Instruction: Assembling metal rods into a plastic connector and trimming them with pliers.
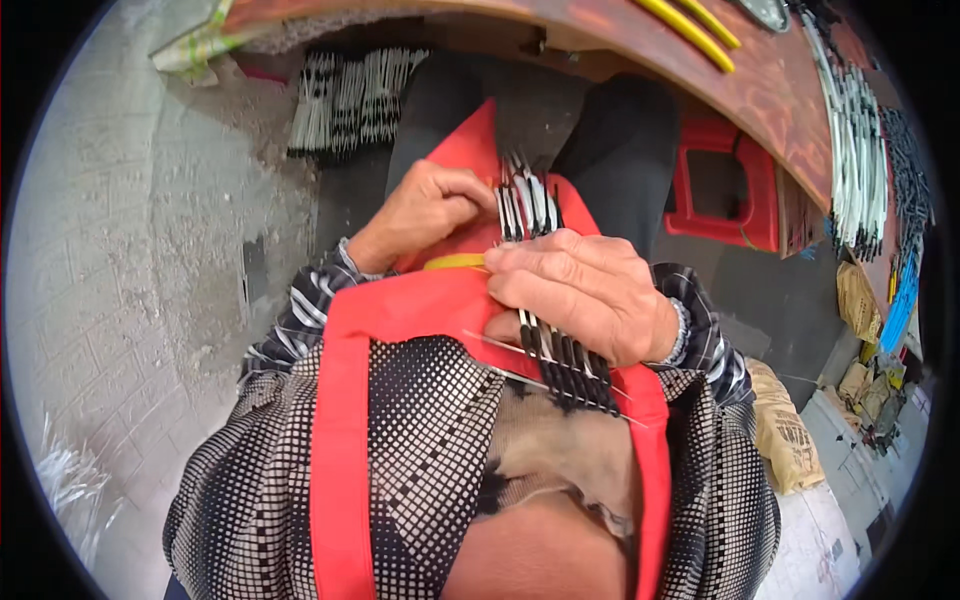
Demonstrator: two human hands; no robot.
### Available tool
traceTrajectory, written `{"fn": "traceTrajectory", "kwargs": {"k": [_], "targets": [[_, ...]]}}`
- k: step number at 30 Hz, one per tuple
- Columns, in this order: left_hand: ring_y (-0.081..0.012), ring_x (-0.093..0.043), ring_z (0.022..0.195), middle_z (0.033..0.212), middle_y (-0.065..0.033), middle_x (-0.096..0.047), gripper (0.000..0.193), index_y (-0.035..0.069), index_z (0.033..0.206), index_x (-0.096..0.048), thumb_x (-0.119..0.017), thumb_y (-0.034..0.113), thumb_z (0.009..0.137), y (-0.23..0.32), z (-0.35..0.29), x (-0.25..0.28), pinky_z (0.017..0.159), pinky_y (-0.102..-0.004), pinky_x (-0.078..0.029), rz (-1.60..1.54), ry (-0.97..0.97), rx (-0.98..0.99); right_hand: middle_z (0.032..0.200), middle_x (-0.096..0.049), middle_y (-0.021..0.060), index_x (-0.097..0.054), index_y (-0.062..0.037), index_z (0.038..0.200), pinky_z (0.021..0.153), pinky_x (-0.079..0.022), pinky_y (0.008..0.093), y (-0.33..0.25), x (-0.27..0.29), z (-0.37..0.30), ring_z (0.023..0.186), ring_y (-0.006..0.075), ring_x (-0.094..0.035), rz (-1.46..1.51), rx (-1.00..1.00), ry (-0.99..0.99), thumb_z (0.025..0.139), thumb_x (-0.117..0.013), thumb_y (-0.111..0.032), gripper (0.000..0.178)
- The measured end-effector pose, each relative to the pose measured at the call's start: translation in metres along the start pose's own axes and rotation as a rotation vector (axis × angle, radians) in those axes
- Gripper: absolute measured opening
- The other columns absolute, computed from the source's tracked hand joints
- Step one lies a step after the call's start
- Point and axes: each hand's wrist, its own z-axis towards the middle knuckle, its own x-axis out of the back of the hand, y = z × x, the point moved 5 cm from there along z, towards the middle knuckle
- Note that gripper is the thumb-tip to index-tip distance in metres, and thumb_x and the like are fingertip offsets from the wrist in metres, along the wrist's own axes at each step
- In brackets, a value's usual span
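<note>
1. Patterned shirt (430,430) and red apron (345,460) lie nearest the camera, just below both hands; apron cloth also spreads beneath them.
2. Right hand (590,295): closed over a bundle of slim black-and-white sticks (565,365), fingers across its middle. One end juts past the fingers, tips uneven; black ends show below the palm.
3. Left hand (425,210): fingers curled narrow, just beside the bundle's far end. Cannot tell whether it pinches a stick or touches the bundle.
4. Step in hand, by judgement: right hand bears the bundle while the left works at its far end, perhaps adding or evening sticks. Next move probably calls for a firm right grip and light left fingertips, one stick at a time, lest the others slide.
5. Between the hands: yellow strip (455,262) against the apron.
6. Beyond the left hand, leftward: rows of similar sticks (355,100) beside a dark trouser leg (430,115).
7. Beyond the right hand, rightward: red stool (762,195); table (775,105) bearing pale sticks (850,150).
</note>
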Motion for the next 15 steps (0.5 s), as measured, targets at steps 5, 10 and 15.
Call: {"fn": "traceTrajectory", "kwargs": {"k": [5,10,15], "targets": [[-0.0134,-0.066,0.081,0.088,-0.0102,-0.069,0.016,-0.006,0.095,-0.067,-0.054,0.000,0.087,-0.026,-0.005,0.017,0.068,-0.0236,-0.052,-0.149,0.268,0.221,0.089,-0.067,0.0211,-0.064,0.0079,0.090,0.067,-0.057,0.0349,-0.003,-0.011,-0.012,0.079,0.0302,-0.069,0.132,-0.066,-0.055,0.069,-0.081,-0.010,0.032],[-0.0139,-0.066,0.080,0.091,-0.0113,-0.068,0.020,-0.005,0.100,-0.066,-0.056,0.010,0.091,-0.017,0.002,0.005,0.067,-0.0237,-0.052,-0.275,0.295,0.276,0.089,-0.067,0.0207,-0.065,0.0078,0.087,0.068,-0.057,0.0349,-0.007,-0.008,-0.013,0.077,0.0295,-0.069,0.166,-0.129,-0.085,0.067,-0.082,-0.012,0.033],[-0.0103,-0.057,0.063,0.081,-0.0079,-0.066,0.033,-0.006,0.094,-0.068,-0.061,0.026,0.090,-0.025,0.012,-0.015,0.050,-0.0208,-0.046,-0.283,0.145,0.374,0.087,-0.067,0.0205,-0.066,0.0070,0.086,0.067,-0.058,0.0342,-0.009,-0.011,-0.014,0.076,0.0285,-0.069,0.174,-0.140,-0.058,0.066,-0.082,-0.014,0.033]]}}
